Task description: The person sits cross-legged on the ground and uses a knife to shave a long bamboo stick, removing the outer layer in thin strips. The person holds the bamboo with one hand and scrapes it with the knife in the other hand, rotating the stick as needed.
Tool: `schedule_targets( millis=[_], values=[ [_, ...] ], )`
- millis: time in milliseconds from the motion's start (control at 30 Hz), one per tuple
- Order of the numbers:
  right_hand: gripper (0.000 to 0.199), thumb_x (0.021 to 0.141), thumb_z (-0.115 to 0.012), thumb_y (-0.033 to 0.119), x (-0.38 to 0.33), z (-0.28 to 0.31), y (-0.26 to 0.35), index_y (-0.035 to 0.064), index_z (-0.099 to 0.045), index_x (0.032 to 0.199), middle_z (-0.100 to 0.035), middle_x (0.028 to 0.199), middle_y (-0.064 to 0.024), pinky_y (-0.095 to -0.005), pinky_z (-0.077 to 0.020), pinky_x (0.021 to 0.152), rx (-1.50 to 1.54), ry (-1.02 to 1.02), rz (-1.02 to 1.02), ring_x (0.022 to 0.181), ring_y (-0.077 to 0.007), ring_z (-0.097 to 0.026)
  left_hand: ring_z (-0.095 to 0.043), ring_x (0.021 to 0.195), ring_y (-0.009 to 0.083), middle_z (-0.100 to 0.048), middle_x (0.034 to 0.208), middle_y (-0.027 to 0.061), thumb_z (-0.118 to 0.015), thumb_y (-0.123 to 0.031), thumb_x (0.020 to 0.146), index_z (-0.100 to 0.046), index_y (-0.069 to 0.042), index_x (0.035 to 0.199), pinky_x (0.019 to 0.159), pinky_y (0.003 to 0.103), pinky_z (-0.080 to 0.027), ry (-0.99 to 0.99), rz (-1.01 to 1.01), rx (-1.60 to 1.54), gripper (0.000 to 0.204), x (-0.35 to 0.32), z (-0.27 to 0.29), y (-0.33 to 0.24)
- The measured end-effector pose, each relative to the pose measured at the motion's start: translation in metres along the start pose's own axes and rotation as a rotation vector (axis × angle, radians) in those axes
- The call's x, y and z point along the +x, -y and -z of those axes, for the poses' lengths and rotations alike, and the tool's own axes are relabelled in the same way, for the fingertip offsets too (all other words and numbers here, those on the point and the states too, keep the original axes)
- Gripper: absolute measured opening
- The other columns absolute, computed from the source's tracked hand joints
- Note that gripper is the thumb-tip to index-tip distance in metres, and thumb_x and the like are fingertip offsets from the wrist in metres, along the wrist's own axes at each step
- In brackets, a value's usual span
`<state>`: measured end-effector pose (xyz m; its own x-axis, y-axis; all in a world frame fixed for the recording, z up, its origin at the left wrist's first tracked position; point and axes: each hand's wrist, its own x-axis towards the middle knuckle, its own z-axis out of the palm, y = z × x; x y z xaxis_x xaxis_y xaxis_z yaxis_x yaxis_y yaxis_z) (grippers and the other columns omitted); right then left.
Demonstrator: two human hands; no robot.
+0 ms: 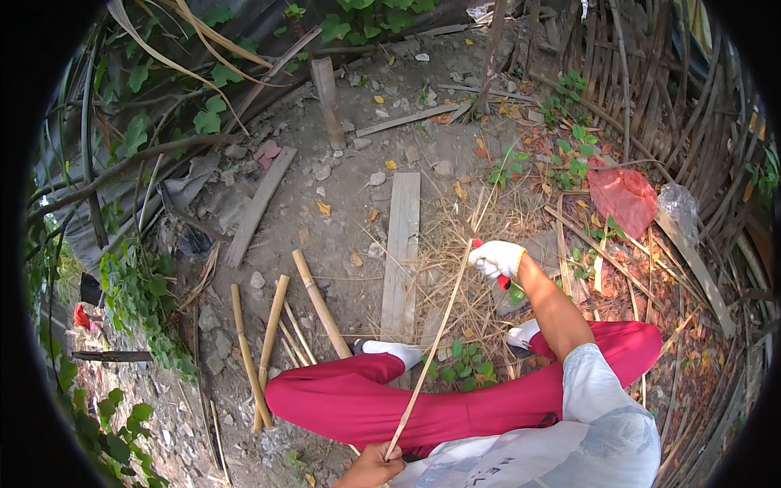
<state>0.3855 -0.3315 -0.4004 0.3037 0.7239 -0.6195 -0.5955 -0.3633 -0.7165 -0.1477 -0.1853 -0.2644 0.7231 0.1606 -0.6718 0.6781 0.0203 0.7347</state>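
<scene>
A long, thin bamboo strip runs slantwise from my lap up past my right hand. My bare left hand is closed around its lower end, close to my body. My right hand, in a white glove, is closed on a red-handled tool whose red also shows at the strip. The tool's blade or working end cannot be made out. Pale shavings lie heaped on the ground beneath the strip. Between my feet and ahead of them lies a flat grey board.
Several bamboo poles lie beside my left knee. Another plank rests farther left, and a short wooden post stands ahead. A red plastic bag lies at right, before a stick fence. Green vines grow at left.
</scene>
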Motion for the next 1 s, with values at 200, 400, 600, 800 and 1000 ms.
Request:
schedule_targets(
  millis=[200,400,600,800,1000],
  values=[
    [0.035,0.078,-0.070,0.034,-0.028,-0.023,0.017,-0.0001,-0.067,0.071,-0.067,0.068,-0.0158,-0.0411,-0.0497,0.056,-1.098,-0.385,0.196,0.058,-0.0306,-0.062,-0.044,0.062,0.0050,-0.046,0.066,-0.0062,-0.064,-0.004,0.085,-0.054,-0.012,0.080,0.053,0.028,-0.036,-0.030,0.035,-0.030,0.014,0.000,-0.004,-0.027],
    [0.035,0.079,-0.062,0.038,-0.072,-0.105,0.009,0.0047,-0.071,0.079,-0.070,0.084,-0.0226,-0.0489,-0.0538,0.078,-1.213,-0.466,0.290,0.086,-0.0429,-0.068,-0.039,0.051,0.0073,-0.043,0.060,-0.0043,-0.066,-0.004,0.087,-0.043,-0.011,0.073,0.046,0.028,-0.030,-0.111,-0.073,-0.065,0.028,0.058,-0.009,-0.003],
    [0.027,0.082,-0.061,0.036,-0.077,-0.172,-0.032,0.0112,-0.069,0.074,-0.067,0.073,-0.0176,-0.0489,-0.0538,0.067,-1.392,-0.364,0.474,0.073,-0.0415,-0.067,-0.035,0.043,0.0024,-0.039,0.059,-0.0067,-0.065,-0.003,0.094,-0.038,-0.017,0.076,0.037,0.025,-0.019,0.068,0.070,-0.461,0.035,0.115,-0.006,-0.064],
    [0.027,0.083,-0.060,0.033,-0.076,-0.193,-0.045,0.0108,-0.072,0.074,-0.069,0.072,-0.0193,-0.0489,-0.0553,0.067,-1.479,-0.319,0.488,0.073,-0.0398,-0.070,-0.033,0.041,0.0026,-0.039,0.059,-0.0066,-0.064,-0.001,0.094,-0.035,-0.018,0.076,0.035,0.025,-0.017,0.071,0.007,-0.506,0.038,0.138,-0.007,-0.064],
    [0.028,0.082,-0.061,0.033,-0.059,-0.194,-0.044,0.0084,-0.073,0.075,-0.069,0.072,-0.0197,-0.0493,-0.0556,0.067,-1.418,-0.387,0.471,0.073,-0.0394,-0.070,-0.035,0.042,0.0042,-0.043,0.060,-0.0047,-0.063,0.002,0.091,-0.036,-0.017,0.076,0.036,0.025,-0.020,0.023,-0.066,-0.422,0.036,0.149,-0.012,-0.068]
  ],
)
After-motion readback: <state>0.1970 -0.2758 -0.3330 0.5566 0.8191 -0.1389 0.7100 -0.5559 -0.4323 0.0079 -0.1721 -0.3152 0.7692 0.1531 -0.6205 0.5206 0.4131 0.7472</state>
